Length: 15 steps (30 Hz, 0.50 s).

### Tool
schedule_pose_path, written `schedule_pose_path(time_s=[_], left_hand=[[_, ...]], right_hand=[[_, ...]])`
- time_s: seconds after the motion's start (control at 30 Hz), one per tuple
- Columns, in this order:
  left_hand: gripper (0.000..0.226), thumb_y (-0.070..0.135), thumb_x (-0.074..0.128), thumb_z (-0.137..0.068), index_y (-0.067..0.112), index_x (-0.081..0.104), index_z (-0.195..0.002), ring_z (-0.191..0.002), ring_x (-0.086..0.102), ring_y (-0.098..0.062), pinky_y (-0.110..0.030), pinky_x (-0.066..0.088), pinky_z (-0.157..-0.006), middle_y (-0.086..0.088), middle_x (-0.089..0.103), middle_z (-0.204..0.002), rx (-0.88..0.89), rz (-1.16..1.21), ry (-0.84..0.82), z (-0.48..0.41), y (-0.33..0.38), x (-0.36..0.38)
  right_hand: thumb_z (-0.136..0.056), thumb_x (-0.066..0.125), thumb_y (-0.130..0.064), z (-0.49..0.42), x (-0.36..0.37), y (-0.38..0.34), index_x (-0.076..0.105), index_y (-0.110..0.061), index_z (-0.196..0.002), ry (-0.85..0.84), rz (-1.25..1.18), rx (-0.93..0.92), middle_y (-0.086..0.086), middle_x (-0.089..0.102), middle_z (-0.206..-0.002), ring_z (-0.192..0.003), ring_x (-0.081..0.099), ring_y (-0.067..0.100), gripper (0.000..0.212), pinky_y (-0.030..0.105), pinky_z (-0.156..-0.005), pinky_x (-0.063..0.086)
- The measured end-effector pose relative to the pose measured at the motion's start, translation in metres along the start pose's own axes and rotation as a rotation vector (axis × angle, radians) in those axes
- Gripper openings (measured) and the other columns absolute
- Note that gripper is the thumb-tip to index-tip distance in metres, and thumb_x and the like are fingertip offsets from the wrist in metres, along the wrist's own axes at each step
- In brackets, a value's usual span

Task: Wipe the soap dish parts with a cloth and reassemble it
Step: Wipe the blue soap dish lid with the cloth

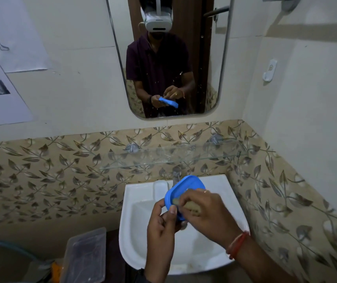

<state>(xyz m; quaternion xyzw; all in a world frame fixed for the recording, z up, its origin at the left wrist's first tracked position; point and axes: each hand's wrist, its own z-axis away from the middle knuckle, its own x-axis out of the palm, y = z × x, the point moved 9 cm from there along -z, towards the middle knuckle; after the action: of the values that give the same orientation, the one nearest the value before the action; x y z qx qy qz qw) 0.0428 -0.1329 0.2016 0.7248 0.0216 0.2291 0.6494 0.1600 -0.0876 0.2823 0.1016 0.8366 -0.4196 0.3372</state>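
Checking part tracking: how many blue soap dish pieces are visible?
1: a blue soap dish piece, gripped by the left hand over the sink. Its reflection shows in the mirror. Others may be hidden.

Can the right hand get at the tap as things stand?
Probably not yet: the right hand is pressing a cloth into the blue soap dish part, which sits between it and the tap.

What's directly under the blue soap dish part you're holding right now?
The white sink basin lies below the blue soap dish part, which the left hand grips while the right hand presses a beige cloth on it. Both hands cover its lower edge and the drain.
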Motion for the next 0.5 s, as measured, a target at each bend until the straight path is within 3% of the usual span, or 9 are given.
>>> schedule_pose_path(time_s=[0.07,0.2,0.27,0.4,0.47,0.5], left_hand=[[0.023,0.026,0.056,-0.096,0.018,0.064,-0.116,-0.083,0.076,-0.033,-0.038,0.061,-0.077,-0.020,0.077,-0.089,0.000,-0.025,0.012,0.000,-0.002,-0.002],[0.025,0.028,0.057,-0.093,0.018,0.063,-0.115,-0.082,0.077,-0.033,-0.034,0.062,-0.075,-0.018,0.078,-0.087,0.010,-0.026,0.025,0.004,-0.001,-0.003],[0.027,0.029,0.057,-0.092,0.017,0.062,-0.115,-0.083,0.077,-0.034,-0.031,0.061,-0.074,-0.019,0.077,-0.087,0.001,-0.013,0.026,0.005,0.000,-0.001],[0.030,0.029,0.056,-0.093,0.015,0.062,-0.119,-0.082,0.077,-0.030,-0.034,0.061,-0.074,-0.020,0.077,-0.083,0.011,-0.039,0.024,0.004,0.002,-0.002],[0.029,0.028,0.055,-0.094,0.016,0.062,-0.119,-0.082,0.077,-0.031,-0.036,0.061,-0.075,-0.020,0.077,-0.084,0.022,-0.048,0.033,0.004,0.003,-0.004],[0.028,0.028,0.055,-0.094,0.016,0.062,-0.119,-0.083,0.077,-0.032,-0.038,0.062,-0.077,-0.020,0.077,-0.086,0.024,-0.051,0.033,0.004,0.003,-0.005]], right_hand=[[-0.081,0.072,-0.023,0.001,0.008,0.004,0.062,-0.031,-0.084,-0.081,0.028,-0.005,-0.014,0.061,-0.074,-0.074,0.055,0.003,0.013,0.018,-0.068,0.046],[-0.071,0.079,-0.008,-0.013,-0.040,0.027,0.062,-0.024,-0.076,0.273,0.170,0.119,-0.017,0.060,-0.071,-0.070,0.056,0.008,0.024,0.025,-0.067,0.048],[-0.070,0.078,-0.001,-0.012,-0.045,0.023,0.062,-0.020,-0.077,0.327,0.207,0.128,-0.014,0.061,-0.075,-0.071,0.059,0.013,0.026,0.025,-0.066,0.048],[-0.074,0.074,-0.001,0.008,-0.001,-0.020,0.063,-0.022,-0.081,0.101,0.115,-0.073,-0.018,0.061,-0.078,-0.074,0.055,0.003,0.025,0.012,-0.072,0.040],[-0.078,0.073,-0.007,0.011,0.008,-0.018,0.061,-0.027,-0.083,0.027,0.074,-0.066,-0.020,0.060,-0.079,-0.076,0.051,-0.002,0.024,0.008,-0.074,0.036],[-0.078,0.074,-0.009,0.007,0.001,-0.009,0.061,-0.028,-0.082,0.071,0.082,-0.022,-0.019,0.061,-0.078,-0.076,0.052,0.000,0.023,0.009,-0.072,0.037]])
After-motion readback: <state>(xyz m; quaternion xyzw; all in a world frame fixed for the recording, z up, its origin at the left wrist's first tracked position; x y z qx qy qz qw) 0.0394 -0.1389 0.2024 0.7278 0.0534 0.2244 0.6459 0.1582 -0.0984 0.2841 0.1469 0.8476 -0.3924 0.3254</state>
